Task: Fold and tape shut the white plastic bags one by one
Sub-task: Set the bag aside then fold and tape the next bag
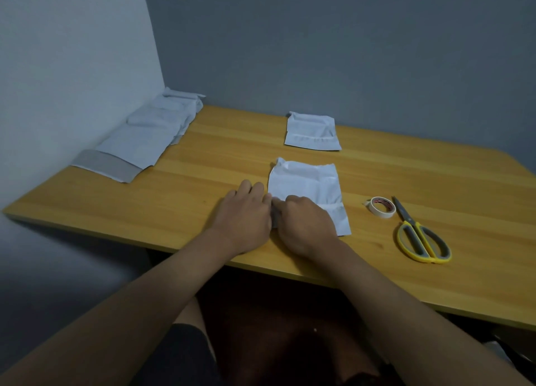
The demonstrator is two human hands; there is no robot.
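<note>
Two hands meet at the near left corner of the bag (304, 182) on the worktop (174, 182): left hand (246, 211) flat beside it, right hand (304, 220) curled on its edge. The bag's length runs away from both; tape (381, 207) lies right.

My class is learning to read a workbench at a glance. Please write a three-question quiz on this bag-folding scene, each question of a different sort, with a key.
1. True or false: the scissors lie left of the tape roll.
2. What are both hands working on? A) the pile of bags by the wall B) the near bag C) the far bag
3. Fill in: the table is made of ____.

Key: 1 false; 2 B; 3 wood.
</note>
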